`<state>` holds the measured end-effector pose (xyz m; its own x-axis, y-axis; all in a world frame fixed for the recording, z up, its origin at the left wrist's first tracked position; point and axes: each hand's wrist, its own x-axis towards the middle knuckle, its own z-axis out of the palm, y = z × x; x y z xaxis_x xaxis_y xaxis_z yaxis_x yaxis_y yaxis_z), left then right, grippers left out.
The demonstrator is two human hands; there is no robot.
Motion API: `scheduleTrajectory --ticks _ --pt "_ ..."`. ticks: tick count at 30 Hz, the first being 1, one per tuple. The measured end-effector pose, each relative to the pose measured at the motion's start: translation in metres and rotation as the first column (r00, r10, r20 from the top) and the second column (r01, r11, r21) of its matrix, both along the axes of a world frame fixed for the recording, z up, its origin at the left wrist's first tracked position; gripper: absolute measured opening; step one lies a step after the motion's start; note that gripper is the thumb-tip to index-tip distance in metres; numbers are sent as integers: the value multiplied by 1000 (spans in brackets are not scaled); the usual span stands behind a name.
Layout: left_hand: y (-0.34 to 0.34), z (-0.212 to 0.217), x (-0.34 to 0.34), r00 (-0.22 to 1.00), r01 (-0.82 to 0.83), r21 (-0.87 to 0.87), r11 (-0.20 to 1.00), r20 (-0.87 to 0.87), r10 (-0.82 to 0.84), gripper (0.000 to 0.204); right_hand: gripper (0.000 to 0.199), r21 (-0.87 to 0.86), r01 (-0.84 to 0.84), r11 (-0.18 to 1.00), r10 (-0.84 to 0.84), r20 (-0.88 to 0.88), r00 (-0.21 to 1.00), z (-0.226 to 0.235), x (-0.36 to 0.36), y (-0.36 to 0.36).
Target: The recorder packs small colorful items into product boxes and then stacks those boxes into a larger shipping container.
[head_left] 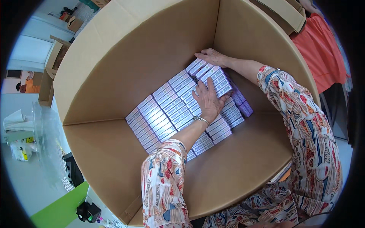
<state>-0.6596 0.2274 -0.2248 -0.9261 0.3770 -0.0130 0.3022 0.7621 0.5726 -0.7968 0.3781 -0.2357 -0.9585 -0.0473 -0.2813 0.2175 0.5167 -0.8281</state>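
Note:
Small narrow boxes (163, 110), white and purple with printed faces, lie packed in rows inside a large brown cardboard box (247, 140). A few of them form a raised group (218, 78) at the right of the layer. My left hand (209, 102), with a bracelet at its wrist, rests on the boxes at the near side of this group, fingers spread. At the far corner of the rows, my right hand (213, 57) lies against the end boxes, fingers stretched out to the left. Its fingertips are partly hidden. Purple box sides (241, 100) show at a lower level on the right.
Tall walls of the cardboard box surround both forearms. Another open carton (281, 13) and red cloth (319, 53) are at the upper right. Beyond the left wall are a smaller carton (51, 76), clear plastic (45, 144) and a black device (88, 211).

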Motion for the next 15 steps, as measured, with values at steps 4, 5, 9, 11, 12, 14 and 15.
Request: scheduleTrajectory --ticks 4,5,9,11,12,14,15 --pt "-4 -14 -7 994 64 -90 994 -88 -72 91 60 -139 -36 990 56 138 989 -18 3 -5" --pt "-5 -16 -9 985 123 -111 986 -107 -134 89 60 -154 -14 988 38 158 987 -22 3 -7" --pt "13 -19 -13 975 185 -141 973 -100 -199 83 54 41 65 997 -65 16 998 -79 -6 7" --pt "16 -23 -16 971 204 -135 970 -94 -218 82 55 55 48 997 -46 -28 999 -84 -5 9" --pt "13 -26 -17 969 205 -164 965 -107 -223 82 55 61 23 998 -18 -74 997 -80 -3 1" --pt "4 -30 -20 968 195 -200 960 -119 -221 83 55 205 20 979 7 -126 992 -62 3 -21" --pt "5 -29 -20 965 213 -202 956 -106 -238 84 55 367 44 929 23 -176 984 -56 7 -19"
